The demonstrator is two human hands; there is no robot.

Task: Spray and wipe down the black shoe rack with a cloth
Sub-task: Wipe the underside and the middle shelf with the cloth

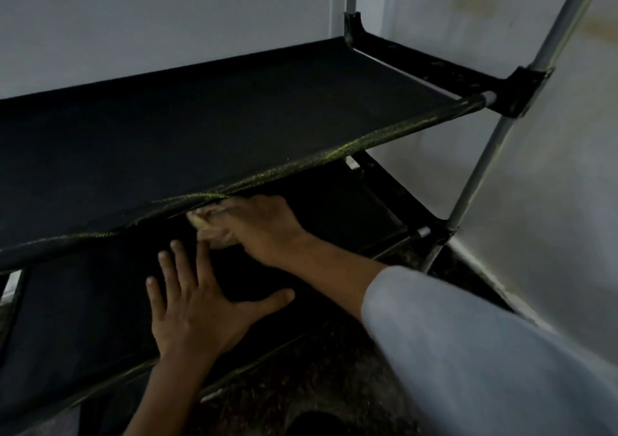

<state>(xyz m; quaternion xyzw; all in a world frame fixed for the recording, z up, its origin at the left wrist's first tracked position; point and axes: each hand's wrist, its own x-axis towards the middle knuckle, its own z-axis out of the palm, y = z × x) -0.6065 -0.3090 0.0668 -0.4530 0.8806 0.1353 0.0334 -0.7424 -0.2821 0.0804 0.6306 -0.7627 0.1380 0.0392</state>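
- Pale walls stand behind and to the right of the rack, which sits in a corner on a dark speckled floor.
- Your rack has grey posts, black corner joints and black fabric shelves; you see an upper shelf and a lower shelf.
- Your left hand lies flat on the lower shelf, fingers straight and spread, holding nothing.
- Your right hand reaches under the front bar of the upper shelf, and its fingers are curled around a light cloth.
- That cloth is bunched at your fingertips, just below the bar and above the lower shelf; whether it touches the bar, I cannot tell.
- Your right arm wears a grey sleeve.
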